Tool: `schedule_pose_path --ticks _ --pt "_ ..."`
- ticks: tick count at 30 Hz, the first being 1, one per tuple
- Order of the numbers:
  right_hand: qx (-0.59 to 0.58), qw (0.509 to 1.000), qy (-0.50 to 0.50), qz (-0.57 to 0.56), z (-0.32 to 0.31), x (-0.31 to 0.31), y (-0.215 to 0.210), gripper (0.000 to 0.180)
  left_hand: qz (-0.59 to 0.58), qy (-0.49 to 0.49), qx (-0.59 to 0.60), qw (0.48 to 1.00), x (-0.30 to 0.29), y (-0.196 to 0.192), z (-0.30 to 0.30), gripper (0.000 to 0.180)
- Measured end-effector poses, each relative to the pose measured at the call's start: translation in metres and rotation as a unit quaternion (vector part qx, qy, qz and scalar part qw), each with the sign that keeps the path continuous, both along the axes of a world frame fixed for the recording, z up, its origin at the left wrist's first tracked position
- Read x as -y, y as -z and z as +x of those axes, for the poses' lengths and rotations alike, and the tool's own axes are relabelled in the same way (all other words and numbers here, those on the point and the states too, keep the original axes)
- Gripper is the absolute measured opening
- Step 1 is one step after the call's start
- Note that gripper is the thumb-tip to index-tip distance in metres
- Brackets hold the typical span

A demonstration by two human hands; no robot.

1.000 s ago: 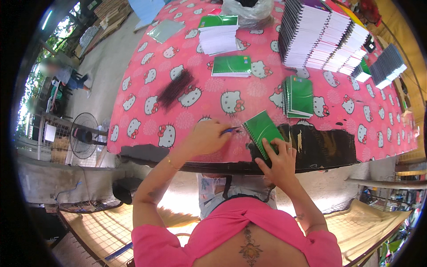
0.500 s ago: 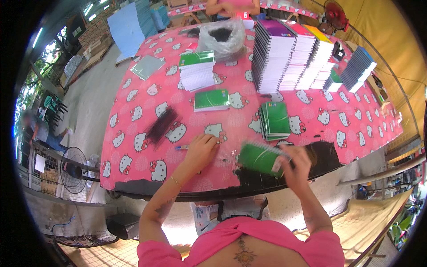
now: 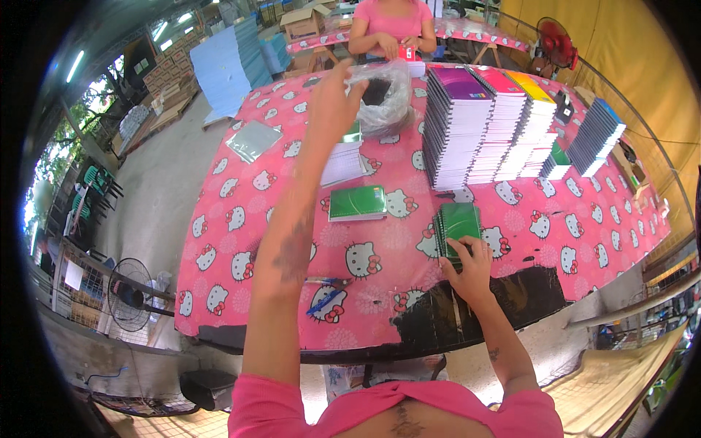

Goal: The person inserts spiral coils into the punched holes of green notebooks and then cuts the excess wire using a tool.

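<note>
My left hand (image 3: 336, 102) is stretched far over the table with its fingers apart, beside a clear plastic bag (image 3: 394, 109) that has something black inside. Behind the forearm, a stack of green-covered notebooks (image 3: 343, 162) is partly hidden. My right hand (image 3: 469, 269) rests its spread fingers on a small pile of green spiral notebooks (image 3: 461, 219) near the table's front. Between the arms lies a separate green notebook (image 3: 357, 202). Closer to me are a blue pen (image 3: 326, 301) and another slim pen-like item (image 3: 327, 281).
Tall stacks of purple (image 3: 458, 131), pink (image 3: 504, 124) and yellow spiral notebooks (image 3: 531, 117) stand at the back right. A leaning row of blue notebooks (image 3: 595, 139) is beyond them. Clear sheets (image 3: 253, 141) lie at the left. Another person (image 3: 394, 33) handles a red notebook across the table.
My left hand has lifted and reached far forward, exposing the pens. My right hand has brought the green notebook onto the small pile. The black bundle of coils is now behind my left arm.
</note>
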State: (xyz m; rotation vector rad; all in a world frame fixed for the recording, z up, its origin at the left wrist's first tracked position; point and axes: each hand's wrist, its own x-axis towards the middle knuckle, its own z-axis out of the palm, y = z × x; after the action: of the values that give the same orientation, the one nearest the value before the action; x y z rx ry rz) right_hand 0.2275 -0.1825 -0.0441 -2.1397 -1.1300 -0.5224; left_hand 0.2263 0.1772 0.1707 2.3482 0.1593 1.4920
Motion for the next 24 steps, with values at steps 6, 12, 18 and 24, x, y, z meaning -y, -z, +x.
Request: schedule_pose_path --ticks 6,12,18,24 --pt "0.023 0.998 0.011 0.056 0.009 0.010 -0.002 0.036 -0.008 0.058 -0.077 0.995 0.002 0.104 -0.002 0.021" --pt "0.000 0.994 -0.008 0.105 0.006 0.002 0.001 0.030 0.099 0.059 -0.280 0.953 0.032 0.209 -0.096 0.034" --pt "0.007 0.991 -0.107 0.076 -0.012 -0.001 0.000 0.039 0.083 0.059 -0.328 0.939 0.041 0.206 -0.103 0.039" --pt "-0.245 0.947 -0.140 0.152 -0.061 0.008 -0.023 0.064 0.140 0.107 -0.396 0.901 0.165 0.162 -0.167 0.033"
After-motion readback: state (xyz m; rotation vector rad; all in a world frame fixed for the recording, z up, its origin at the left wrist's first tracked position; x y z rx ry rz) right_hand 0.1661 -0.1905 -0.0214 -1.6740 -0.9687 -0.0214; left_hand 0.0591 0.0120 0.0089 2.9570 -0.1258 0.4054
